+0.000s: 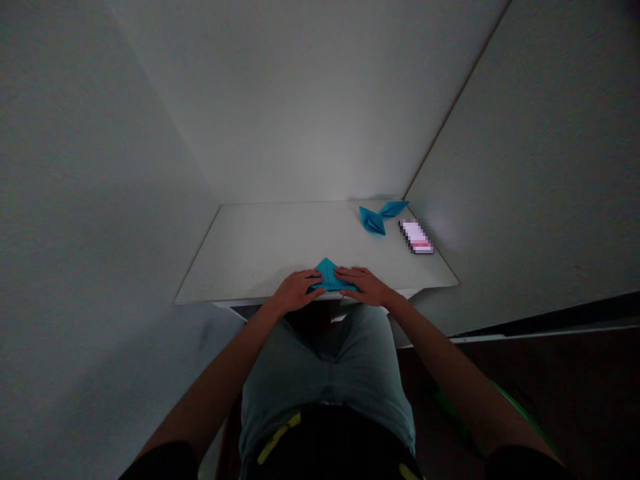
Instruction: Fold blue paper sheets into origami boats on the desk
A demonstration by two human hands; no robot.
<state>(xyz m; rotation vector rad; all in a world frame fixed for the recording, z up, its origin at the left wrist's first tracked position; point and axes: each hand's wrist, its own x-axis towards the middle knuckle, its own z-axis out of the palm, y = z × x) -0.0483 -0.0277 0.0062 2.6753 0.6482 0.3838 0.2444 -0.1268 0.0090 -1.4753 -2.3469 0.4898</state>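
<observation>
L hand [297, 291] & R hand [363, 285] flat on blue origami [327, 277], one each side, fingers spread, no pinch. Paper sits at table [250, 253] front edge, tip fwd. Back edge well ahead of hands. 2 folded blue pcs [373, 221] near back edge, R side; pixelated slab [417, 237] just beside them, near R edge. Wall [300, 100] right behind table.
</observation>
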